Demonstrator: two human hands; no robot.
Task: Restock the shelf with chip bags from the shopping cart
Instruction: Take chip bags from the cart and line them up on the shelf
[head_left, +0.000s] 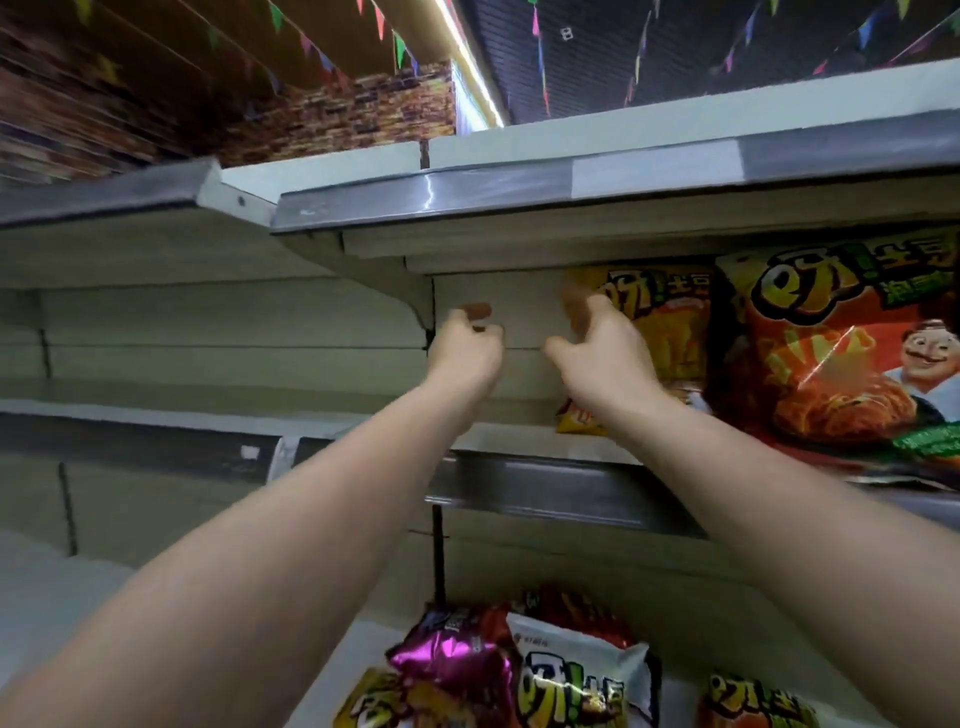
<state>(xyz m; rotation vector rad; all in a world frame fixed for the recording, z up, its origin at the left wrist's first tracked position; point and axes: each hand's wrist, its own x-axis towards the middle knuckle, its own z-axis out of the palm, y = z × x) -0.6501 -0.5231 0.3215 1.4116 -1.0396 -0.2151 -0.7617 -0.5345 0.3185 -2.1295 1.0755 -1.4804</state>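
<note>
Both hands up at the upper shelf (530, 439), neither holding a bag. Left hand (467, 348) loosely curled, fingers drawn in toward the palm, gripping nothing, in front of the bare back panel. Right hand (602, 353) spread and cupped, thumb out to the left, fingers reaching toward the yellow chip bag (670, 322) just to its right; touching or only just beside, impossible to tell through the blur. Upright, that yellow bag, long axis vertical, lower corner showing under the right wrist at the shelf edge. Further right and nearer, a red chip bag (841, 364), also upright, leaning forward a little over the shelf lip.

Plenty of bare shelf to the left of the yellow bag, right where the two hands hang. Empty too, the neighbouring shelf section far left.

Low and near, between the forearms, the remaining supply: a heap of chip bags (524, 670), with purple, white, yellow and red packs among them, lying flat and jumbled, presumably in the cart, though no cart frame visible.

Likely state of play: yellow bag placed, hands free. Next bag then down and toward the body, well apart from both hands, roughly midway between the arms, slightly closer to the right forearm. Destination gap straight ahead of the left hand.
</note>
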